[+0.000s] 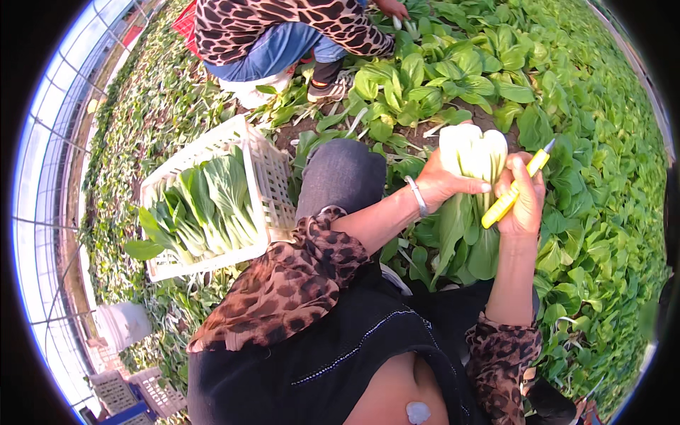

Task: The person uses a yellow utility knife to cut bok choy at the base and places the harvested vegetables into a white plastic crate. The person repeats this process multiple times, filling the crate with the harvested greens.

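Note:
My left hand point(440, 179) grips a head of bok choy point(472, 151), its pale stalk base pointing up and away from me, its green leaves hanging below the thumb. In my right hand point(522, 204) lies a yellow-handled knife point(507, 199), its short grey tip pointing up and to the right. The right fingertips are close against the bok choy's stalks; whether they touch is hard to tell. To the left of my bent knee point(340, 178) stands a white plastic crate point(275, 183), tilted in view, with several heads of bok choy point(212, 202) laid side by side inside.
A co-worker point(276, 37) crouches ahead, one hand point(392, 8) among the plants, with a red crate point(186, 29) behind. Dense growing bok choy point(600, 149) covers the right side. A white bucket point(123, 325) and more crates point(156, 392) stand at lower left.

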{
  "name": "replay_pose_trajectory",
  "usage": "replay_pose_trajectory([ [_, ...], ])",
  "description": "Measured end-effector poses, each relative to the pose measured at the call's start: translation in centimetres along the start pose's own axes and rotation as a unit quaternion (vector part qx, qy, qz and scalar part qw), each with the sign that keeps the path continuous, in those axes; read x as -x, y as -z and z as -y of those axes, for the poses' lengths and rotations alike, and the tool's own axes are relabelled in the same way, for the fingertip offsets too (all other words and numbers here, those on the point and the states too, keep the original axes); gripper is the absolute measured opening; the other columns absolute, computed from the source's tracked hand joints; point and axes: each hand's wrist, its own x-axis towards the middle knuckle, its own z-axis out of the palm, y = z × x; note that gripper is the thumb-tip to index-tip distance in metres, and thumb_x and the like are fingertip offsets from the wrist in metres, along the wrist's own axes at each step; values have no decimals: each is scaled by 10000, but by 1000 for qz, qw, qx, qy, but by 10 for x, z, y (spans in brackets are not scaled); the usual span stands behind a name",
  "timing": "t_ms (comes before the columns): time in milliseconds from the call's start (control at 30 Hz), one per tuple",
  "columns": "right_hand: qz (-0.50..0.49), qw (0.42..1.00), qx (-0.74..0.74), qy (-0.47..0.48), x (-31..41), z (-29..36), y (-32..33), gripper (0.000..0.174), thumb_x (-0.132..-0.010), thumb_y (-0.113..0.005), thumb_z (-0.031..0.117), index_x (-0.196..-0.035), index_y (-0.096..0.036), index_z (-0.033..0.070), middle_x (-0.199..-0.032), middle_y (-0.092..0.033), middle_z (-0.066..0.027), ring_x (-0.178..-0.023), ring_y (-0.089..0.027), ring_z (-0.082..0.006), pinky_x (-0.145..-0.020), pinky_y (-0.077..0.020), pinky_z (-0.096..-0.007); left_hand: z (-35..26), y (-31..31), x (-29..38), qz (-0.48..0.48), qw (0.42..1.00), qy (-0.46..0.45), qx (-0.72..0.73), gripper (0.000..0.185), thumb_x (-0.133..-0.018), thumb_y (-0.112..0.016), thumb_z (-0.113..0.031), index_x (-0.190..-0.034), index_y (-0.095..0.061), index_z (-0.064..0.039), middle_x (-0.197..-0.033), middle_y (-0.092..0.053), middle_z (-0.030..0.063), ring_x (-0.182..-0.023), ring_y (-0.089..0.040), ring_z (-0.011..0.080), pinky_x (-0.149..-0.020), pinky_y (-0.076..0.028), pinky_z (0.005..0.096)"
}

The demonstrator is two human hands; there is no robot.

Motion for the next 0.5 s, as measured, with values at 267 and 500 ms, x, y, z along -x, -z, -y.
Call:
replay_pose_trajectory([
  [267, 241, 943, -126, -192, -28, 0, 6, 272, -929, -484, 256, -983, -432, -5, -702, -446, 1, -385, -367, -52, -369, -348, -186, -55, 21, 13, 20, 975, -160, -151, 946, -435, -851, -35, -1248, -368, 2, -1127, -533, 74, -1035, -511, 140, -910, -425, 303],
  [500, 317, 887, -250, -223, -46, -50, -3, 431, -881, -508, 323, -1124, -442, -27, -899, -566, -85, -418, -451, -46, -401, -416, -172, -78, 27, 49, 54, 971, -212, -91, 798, -405, -858, -84, -1101, -471, -38, -1039, -570, 69, -954, -557, 149, -837, -470, 320],
])
